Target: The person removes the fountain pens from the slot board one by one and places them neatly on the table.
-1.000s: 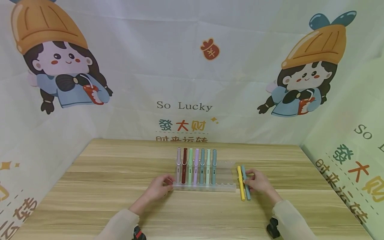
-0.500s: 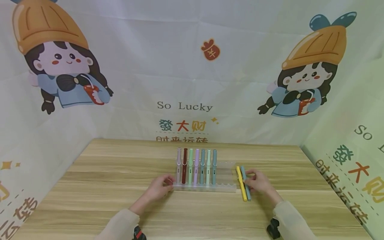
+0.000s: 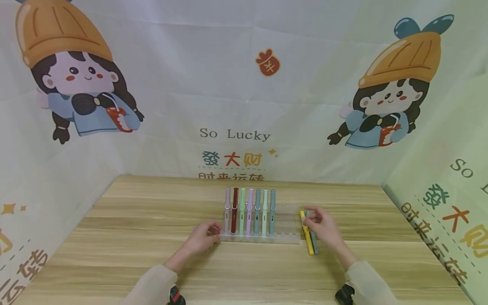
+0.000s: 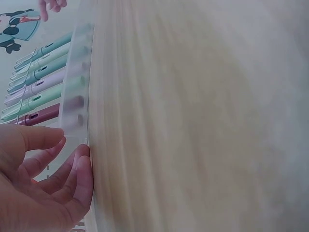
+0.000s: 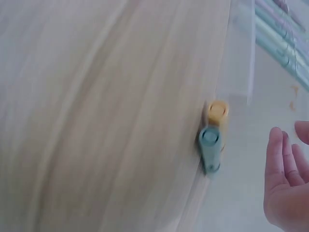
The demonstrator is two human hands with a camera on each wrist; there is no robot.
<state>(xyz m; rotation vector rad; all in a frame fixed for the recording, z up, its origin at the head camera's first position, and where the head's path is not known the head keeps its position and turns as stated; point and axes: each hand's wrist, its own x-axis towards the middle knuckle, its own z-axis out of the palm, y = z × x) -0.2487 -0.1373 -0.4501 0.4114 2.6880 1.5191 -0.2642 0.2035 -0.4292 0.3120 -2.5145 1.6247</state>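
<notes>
A clear pen rack (image 3: pixel 286 239) stands on the table, with several capped pens leaning side by side in its left part. My left hand (image 3: pixel 203 238) holds the rack's left end with curled fingers; in the left wrist view the thumb (image 4: pixel 46 137) meets its corner. To the right of the rack a yellow pen (image 3: pixel 308 239) and a blue-grey pen (image 3: pixel 314 245) lie together. My right hand (image 3: pixel 323 228) is over their far ends, partly hiding the blue-grey one. In the right wrist view, the fingers (image 5: pixel 274 154) are extended and apart from the thumb.
The wooden table (image 3: pixel 244 275) extends on all sides of the rack. A printed cloth (image 3: pixel 164 106) hangs behind and at both sides. Dark wrist devices show below both sleeves, such as the right wrist device (image 3: pixel 345 293).
The yellow pen's near end has shifted right, against the blue-grey pen. My right hand has then moved away from me and left, over the pens' far ends. My left hand has stayed.
</notes>
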